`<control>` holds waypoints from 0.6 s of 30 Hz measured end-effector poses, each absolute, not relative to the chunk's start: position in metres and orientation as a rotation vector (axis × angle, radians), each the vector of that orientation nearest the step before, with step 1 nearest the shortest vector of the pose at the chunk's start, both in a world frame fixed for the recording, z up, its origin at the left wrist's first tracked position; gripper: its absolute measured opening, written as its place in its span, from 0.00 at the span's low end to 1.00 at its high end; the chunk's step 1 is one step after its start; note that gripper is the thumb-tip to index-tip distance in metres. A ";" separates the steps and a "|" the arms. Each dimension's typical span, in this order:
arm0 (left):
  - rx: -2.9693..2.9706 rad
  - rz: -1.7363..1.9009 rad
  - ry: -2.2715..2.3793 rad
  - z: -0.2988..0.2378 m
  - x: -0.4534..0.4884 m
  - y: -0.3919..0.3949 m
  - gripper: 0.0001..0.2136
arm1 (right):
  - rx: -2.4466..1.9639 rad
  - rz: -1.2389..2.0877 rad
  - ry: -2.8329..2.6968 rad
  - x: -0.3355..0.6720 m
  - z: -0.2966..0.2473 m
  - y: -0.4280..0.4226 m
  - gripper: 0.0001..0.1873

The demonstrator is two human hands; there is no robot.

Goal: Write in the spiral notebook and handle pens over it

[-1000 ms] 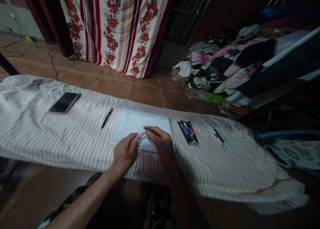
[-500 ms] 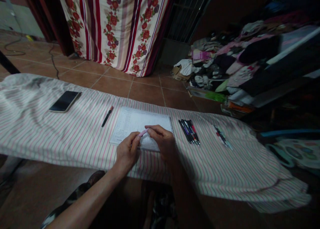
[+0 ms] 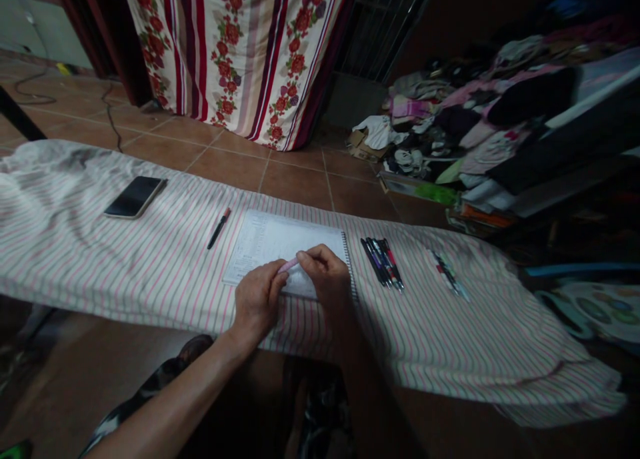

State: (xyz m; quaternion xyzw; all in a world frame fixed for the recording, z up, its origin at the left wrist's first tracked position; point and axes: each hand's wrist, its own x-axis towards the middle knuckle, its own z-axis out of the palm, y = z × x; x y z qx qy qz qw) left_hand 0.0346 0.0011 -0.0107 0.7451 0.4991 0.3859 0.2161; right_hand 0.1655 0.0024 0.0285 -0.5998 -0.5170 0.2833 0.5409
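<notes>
We hold a pink pen (image 3: 289,265) pinched at either end, left hand (image 3: 257,299) and right hand (image 3: 327,279) closed on it, over the notebook's (image 3: 280,235) near edge. Pen not yet on paper, we judge; pen bundle (image 3: 383,263) right of notebook lies untouched.

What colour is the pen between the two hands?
Pink. The pen shows best in the head view, held by left hand and right hand.

Hands: two, left hand (image 3: 257,299) and right hand (image 3: 327,279).
Held pens: one pink pen (image 3: 289,266), between both hands.
Notebooks: one spiral notebook (image 3: 280,239), centre.
Phones: one phone (image 3: 134,197), left of centre.
Single pens: one black pen (image 3: 219,228), left of the notebook.
Pen bunches: two, a larger bunch (image 3: 383,263) right of centre, roughly five pens, and a smaller bunch (image 3: 450,274) farther right, count unclear.
Cloths: one striped cloth (image 3: 100,259), one floral sheet (image 3: 250,45) at the top.
</notes>
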 end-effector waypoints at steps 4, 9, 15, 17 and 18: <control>2.078 1.017 1.406 -0.009 0.035 0.000 0.12 | -1.449 0.492 -1.311 0.164 0.029 0.004 0.12; 2.081 0.940 1.427 -0.006 0.035 0.000 0.14 | -1.443 0.371 -1.365 0.163 0.030 0.004 0.12; 2.028 0.965 1.422 -0.004 0.035 0.001 0.13 | -1.459 0.475 -1.301 0.162 0.031 0.002 0.10; 1.956 0.978 1.419 -0.004 0.035 0.002 0.13 | -1.432 0.599 -1.250 0.162 0.031 0.002 0.08; 1.923 0.978 1.409 -0.004 0.035 0.002 0.12 | -1.417 0.663 -1.218 0.162 0.030 0.002 0.09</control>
